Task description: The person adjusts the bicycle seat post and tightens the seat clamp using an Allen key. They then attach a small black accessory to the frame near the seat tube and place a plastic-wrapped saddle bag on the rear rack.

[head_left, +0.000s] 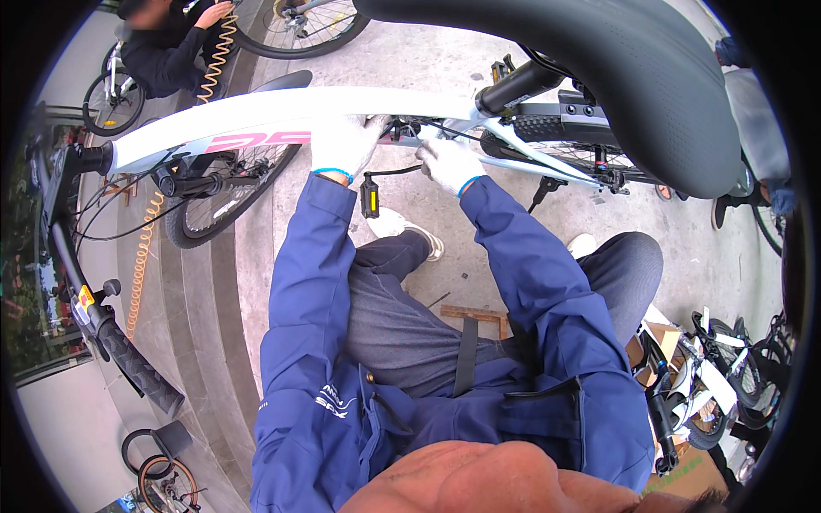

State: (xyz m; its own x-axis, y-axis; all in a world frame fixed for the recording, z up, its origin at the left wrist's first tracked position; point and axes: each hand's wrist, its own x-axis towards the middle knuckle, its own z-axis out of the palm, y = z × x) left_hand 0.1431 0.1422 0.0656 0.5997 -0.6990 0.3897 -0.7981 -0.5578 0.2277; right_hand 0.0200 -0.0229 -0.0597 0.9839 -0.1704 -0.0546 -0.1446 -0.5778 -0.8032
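Note:
A white bicycle frame (231, 118) with pink markings runs across in front of me, its black saddle (658, 94) high on the right and its handlebar (68, 256) on the left. My left hand (342, 147), in a white glove, closes round the lower tube; its fingertips are hidden behind the frame. Beside the crank area, my gloved right hand (451, 162) has its fingers curled in. Whatever it grips is too small to make out. A crank arm (396, 172) reaches between my hands to a black pedal (369, 197) with a yellow reflector.
A person in dark clothes (167, 51) works at the far left, near a coiled orange hose (145, 256). Stone steps (201, 342) descend on the left. Bicycle parts and cardboard (684, 470) lie at lower right. A kickstand (545, 190) hangs below the frame. A small wooden stool (479, 316) is beneath me.

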